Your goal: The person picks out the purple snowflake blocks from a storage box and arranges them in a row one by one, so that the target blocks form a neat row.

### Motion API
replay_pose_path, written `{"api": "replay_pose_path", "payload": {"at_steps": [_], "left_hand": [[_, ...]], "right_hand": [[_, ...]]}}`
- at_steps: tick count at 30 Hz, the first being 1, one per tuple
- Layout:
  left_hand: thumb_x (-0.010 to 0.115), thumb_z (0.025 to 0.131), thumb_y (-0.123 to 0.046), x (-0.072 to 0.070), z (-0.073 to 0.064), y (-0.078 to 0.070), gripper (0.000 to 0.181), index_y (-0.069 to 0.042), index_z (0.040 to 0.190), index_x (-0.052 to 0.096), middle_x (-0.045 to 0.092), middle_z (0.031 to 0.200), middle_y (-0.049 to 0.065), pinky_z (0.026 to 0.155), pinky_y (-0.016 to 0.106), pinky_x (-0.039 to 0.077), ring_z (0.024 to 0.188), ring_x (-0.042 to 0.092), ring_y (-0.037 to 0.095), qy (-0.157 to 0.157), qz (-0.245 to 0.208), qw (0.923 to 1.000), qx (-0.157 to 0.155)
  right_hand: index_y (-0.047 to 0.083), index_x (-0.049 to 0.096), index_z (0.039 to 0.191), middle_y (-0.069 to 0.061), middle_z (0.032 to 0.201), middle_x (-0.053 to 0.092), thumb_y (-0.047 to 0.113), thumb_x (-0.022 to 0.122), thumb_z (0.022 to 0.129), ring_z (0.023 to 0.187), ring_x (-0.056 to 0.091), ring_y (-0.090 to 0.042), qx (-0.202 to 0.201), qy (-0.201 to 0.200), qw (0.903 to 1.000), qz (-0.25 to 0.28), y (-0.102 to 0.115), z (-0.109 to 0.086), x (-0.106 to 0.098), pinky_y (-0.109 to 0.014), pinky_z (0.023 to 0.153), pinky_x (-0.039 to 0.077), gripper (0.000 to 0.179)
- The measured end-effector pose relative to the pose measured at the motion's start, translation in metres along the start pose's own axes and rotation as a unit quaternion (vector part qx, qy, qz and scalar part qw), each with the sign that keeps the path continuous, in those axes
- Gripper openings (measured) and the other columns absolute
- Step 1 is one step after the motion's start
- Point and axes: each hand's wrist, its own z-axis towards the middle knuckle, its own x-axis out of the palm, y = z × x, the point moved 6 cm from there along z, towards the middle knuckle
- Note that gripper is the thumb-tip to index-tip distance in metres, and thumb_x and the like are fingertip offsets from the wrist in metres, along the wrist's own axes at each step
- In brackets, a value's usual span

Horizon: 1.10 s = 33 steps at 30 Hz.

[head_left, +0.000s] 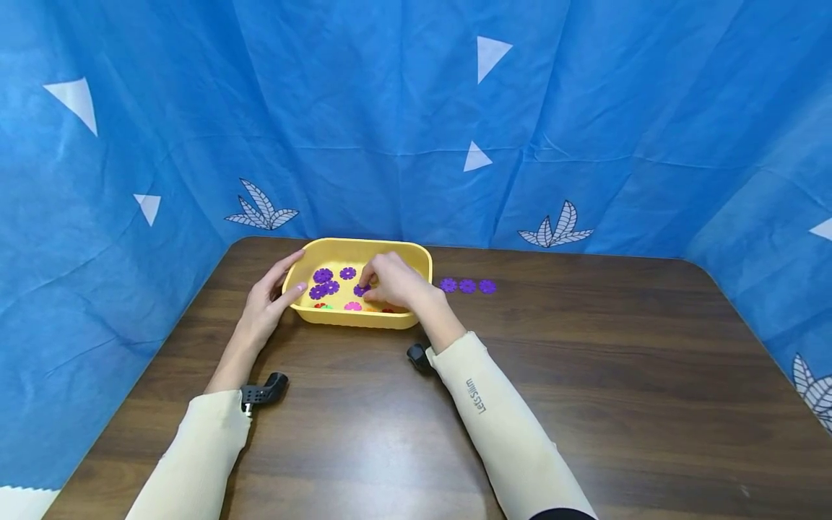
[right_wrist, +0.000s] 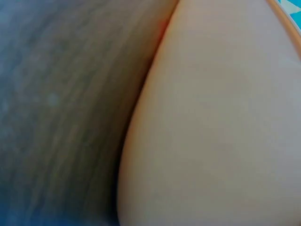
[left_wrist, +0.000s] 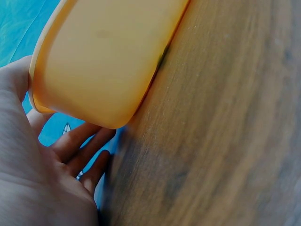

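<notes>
A yellow plastic tub (head_left: 357, 320) stands at the back left of the table. My left hand (head_left: 265, 297) grips its left end, thumb over the rim and fingers along the outside; the left wrist view shows this hand (left_wrist: 61, 160) against the tub's wall (left_wrist: 103, 61). Inside the tub, my right hand (head_left: 396, 280) pinches a purple snowflake disc (head_left: 361, 291) between thumb and fingers. Other purple discs (head_left: 323, 276) lie left of it, with a pink disc (head_left: 353, 306) by the near wall. The tub's outer wall (right_wrist: 211, 117) fills much of the right wrist view, which hides the right hand.
Three purple discs (head_left: 467, 286) lie in a row on the wooden table (head_left: 585, 361), just right of the tub. Bits of red, green and orange pieces show at the tub's near wall. A blue cloth (head_left: 390, 108) hangs behind and at both sides.
</notes>
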Motion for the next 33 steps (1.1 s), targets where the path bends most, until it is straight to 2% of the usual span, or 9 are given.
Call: {"api": "replay_pose_path", "payload": {"at_steps": [7, 15, 19, 23, 29, 33], "left_hand": [[0.064, 0.104, -0.025, 0.0014, -0.0009, -0.0007, 0.059, -0.026, 0.161, 0.046, 0.051, 0.162, 0.008, 0.102, 0.010, 0.038, 0.131, 0.055, 0.025, 0.000, 0.006, 1.0000, 0.001], [0.063, 0.105, -0.030, 0.0018, 0.0003, 0.0029, 0.059, -0.031, 0.161, 0.046, 0.049, 0.163, 0.003, 0.103, 0.011, 0.037, 0.133, 0.054, 0.027, -0.001, 0.017, 0.9999, -0.003], [0.063, 0.104, -0.030, 0.0014, -0.0004, 0.0034, 0.059, -0.031, 0.161, 0.046, 0.048, 0.164, 0.003, 0.103, 0.011, 0.037, 0.133, 0.054, 0.027, -0.001, 0.014, 0.9999, -0.007], [0.063, 0.104, -0.032, 0.0019, -0.0001, 0.0027, 0.060, -0.031, 0.161, 0.045, 0.047, 0.164, 0.003, 0.103, 0.011, 0.037, 0.135, 0.053, 0.027, 0.002, 0.014, 0.9998, -0.014], [0.064, 0.104, -0.032, 0.0008, 0.0000, 0.0015, 0.060, -0.033, 0.161, 0.045, 0.048, 0.164, 0.001, 0.103, 0.011, 0.036, 0.136, 0.054, 0.027, 0.002, 0.014, 0.9997, -0.018], [0.064, 0.104, -0.030, 0.0013, 0.0005, 0.0015, 0.060, -0.031, 0.161, 0.046, 0.049, 0.163, 0.003, 0.102, 0.010, 0.037, 0.133, 0.055, 0.026, 0.001, 0.011, 0.9999, -0.011]], "right_hand": [[0.011, 0.081, 0.115, -0.002, 0.113, 0.079, 0.013, 0.085, 0.090, 0.109, 0.070, -0.016, -0.009, 0.002, 0.9999, 0.012, 0.0008, 0.0000, 0.0025, -0.027, 0.099, 0.053, 0.025], [0.015, 0.083, 0.107, 0.002, 0.104, 0.079, 0.013, 0.083, 0.092, 0.100, 0.067, -0.014, -0.009, -0.005, 0.9998, -0.020, 0.0029, 0.0017, 0.0045, -0.027, 0.093, 0.053, 0.016], [0.016, 0.082, 0.106, 0.003, 0.102, 0.077, 0.019, 0.084, 0.092, 0.098, 0.066, -0.012, -0.009, -0.004, 0.9995, -0.031, 0.0045, 0.0017, 0.0048, -0.026, 0.092, 0.052, 0.015], [0.014, 0.080, 0.101, 0.003, 0.099, 0.075, 0.022, 0.086, 0.090, 0.095, 0.065, -0.011, -0.002, -0.005, 0.9995, -0.032, 0.0040, 0.0024, 0.0057, -0.025, 0.088, 0.052, 0.015], [0.014, 0.075, 0.092, 0.002, 0.092, 0.070, 0.019, 0.086, 0.088, 0.088, 0.060, -0.013, 0.008, -0.009, 0.9995, -0.030, 0.0039, 0.0026, 0.0046, -0.025, 0.081, 0.050, 0.013], [0.014, 0.072, 0.091, 0.002, 0.090, 0.068, 0.020, 0.086, 0.088, 0.087, 0.059, -0.013, 0.018, 0.000, 0.9995, -0.026, 0.0024, 0.0028, 0.0054, -0.025, 0.079, 0.048, 0.015]]}}
